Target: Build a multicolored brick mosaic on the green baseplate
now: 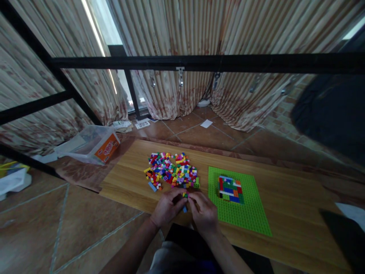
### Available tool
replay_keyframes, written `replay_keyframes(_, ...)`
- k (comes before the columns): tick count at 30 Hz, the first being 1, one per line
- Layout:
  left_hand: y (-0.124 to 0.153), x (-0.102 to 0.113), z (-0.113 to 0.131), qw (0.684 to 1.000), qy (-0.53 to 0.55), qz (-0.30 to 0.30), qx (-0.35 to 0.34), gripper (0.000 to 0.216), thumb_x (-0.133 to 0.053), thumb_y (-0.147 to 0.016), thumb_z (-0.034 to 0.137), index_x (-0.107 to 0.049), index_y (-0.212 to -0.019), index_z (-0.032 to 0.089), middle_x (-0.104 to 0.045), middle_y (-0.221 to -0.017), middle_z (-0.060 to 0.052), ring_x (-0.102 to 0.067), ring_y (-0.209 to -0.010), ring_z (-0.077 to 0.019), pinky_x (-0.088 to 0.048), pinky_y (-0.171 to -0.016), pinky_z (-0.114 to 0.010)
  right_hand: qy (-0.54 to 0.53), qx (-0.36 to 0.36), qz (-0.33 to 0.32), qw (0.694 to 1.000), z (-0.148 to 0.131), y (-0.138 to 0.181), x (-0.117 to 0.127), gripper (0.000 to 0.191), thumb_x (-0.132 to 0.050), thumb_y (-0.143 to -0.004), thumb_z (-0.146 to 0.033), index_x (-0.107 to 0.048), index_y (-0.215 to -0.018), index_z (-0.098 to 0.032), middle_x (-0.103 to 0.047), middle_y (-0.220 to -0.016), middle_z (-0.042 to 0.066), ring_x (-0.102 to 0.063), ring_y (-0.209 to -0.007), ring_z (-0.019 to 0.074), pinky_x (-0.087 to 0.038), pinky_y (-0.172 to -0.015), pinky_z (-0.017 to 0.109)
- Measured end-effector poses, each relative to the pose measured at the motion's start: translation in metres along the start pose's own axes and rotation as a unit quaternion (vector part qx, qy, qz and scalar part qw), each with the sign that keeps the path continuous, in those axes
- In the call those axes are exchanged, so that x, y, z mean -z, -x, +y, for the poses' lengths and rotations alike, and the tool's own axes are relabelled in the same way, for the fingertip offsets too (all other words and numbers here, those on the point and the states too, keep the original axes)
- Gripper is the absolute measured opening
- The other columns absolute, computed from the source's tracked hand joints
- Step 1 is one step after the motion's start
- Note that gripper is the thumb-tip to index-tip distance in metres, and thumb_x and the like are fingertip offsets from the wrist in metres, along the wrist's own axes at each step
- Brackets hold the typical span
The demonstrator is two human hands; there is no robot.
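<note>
Yellow and green small plastic bricks (185, 195): pinching these between nearly closed fingertips of left hand (167, 207) and right hand (204, 211), holding them near the front edge of the brown wood-grain tabletop (291, 201), beside the multicoloured plastic brick heap (173, 171), left of the green studded baseplate (255, 215).

Tall beige-and-brown striped fabric curtains (182, 30) with reddish patterning hang across the far side, behind a long black horizontal bar (199, 62). Daylight enters through a pale window gap (112, 26) at the far left. Reddish-brown floor tiles (31, 228) with light grout show at the near left and beyond a long wood-grain tabletop (288, 190).
</note>
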State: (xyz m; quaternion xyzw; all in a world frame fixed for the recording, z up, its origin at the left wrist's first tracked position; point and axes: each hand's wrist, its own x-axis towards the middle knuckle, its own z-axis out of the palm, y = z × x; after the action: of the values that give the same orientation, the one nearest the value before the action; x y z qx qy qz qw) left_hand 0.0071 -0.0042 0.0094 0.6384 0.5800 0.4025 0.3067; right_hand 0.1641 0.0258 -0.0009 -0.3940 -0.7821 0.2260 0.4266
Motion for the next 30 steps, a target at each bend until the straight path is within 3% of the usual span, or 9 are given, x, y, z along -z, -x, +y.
replay_keyframes(6, -0.001, 0.000, 0.001, 1.000, -0.009, 0.015, 0.007, 0.019, -0.058, -0.085, 0.025, -0.065, -0.102, 0.021, -0.070, -0.094, -0.002, -0.065, -0.083, -0.0140, -0.051, -0.079, -0.025, -0.066, -0.073, -0.005, 0.995, 0.003, -0.001, 0.001, 0.015, -0.052, -0.089, -0.022, -0.067, -0.090, -0.022, -0.070, -0.089, 0.004, -0.065, -0.083, 0.0169, -0.051, -0.076, 0.029)
replay_keyframes(11, -0.001, 0.000, -0.001, 1.000, -0.011, 0.013, 0.020, 0.022, -0.056, -0.087, 0.029, -0.064, -0.106, 0.022, -0.070, -0.097, -0.003, -0.065, -0.086, -0.0156, -0.052, -0.079, -0.027, -0.181, -0.205, 0.014, 0.962, 0.004, -0.003, 0.008, 0.015, -0.057, -0.086, -0.032, -0.066, -0.090, -0.020, -0.071, -0.085, 0.003, -0.066, -0.078, 0.0169, -0.051, -0.069, 0.027)
replay_keyframes(14, -0.001, 0.001, -0.001, 1.000, -0.016, 0.015, 0.017, 0.023, -0.056, -0.086, 0.028, -0.064, -0.107, 0.022, -0.070, -0.099, -0.003, -0.065, -0.088, -0.0161, -0.051, -0.081, -0.028, -0.223, -0.235, 0.040, 0.945, 0.004, -0.005, 0.014, 0.017, -0.059, -0.084, -0.034, -0.066, -0.088, -0.020, -0.071, -0.084, 0.004, -0.066, -0.077, 0.0170, -0.052, -0.069, 0.027)
replay_keyframes(22, -0.002, 0.002, -0.004, 0.999, -0.045, 0.027, 0.008, 0.026, -0.056, -0.086, 0.030, -0.064, -0.109, 0.022, -0.071, -0.100, -0.004, -0.066, -0.088, -0.0169, -0.053, -0.083, -0.031, -0.124, -0.206, 0.060, 0.969, 0.013, 0.000, 0.056, 0.023, -0.055, -0.087, -0.037, -0.070, -0.097, -0.022, -0.072, -0.096, 0.006, -0.066, -0.090, 0.0203, -0.052, -0.079, 0.033)
replay_keyframes(30, -0.002, 0.001, -0.008, 0.997, -0.063, 0.043, -0.010, 0.025, -0.057, -0.085, 0.029, -0.065, -0.109, 0.023, -0.072, -0.102, -0.003, -0.067, -0.093, -0.0172, -0.054, -0.084, -0.031, 0.001, -0.226, 0.139, 0.964, 0.050, 0.003, 0.107, 0.033, -0.053, -0.086, -0.046, -0.069, -0.098, -0.020, -0.071, -0.097, 0.009, -0.066, -0.088, 0.0236, -0.051, -0.078, 0.037)
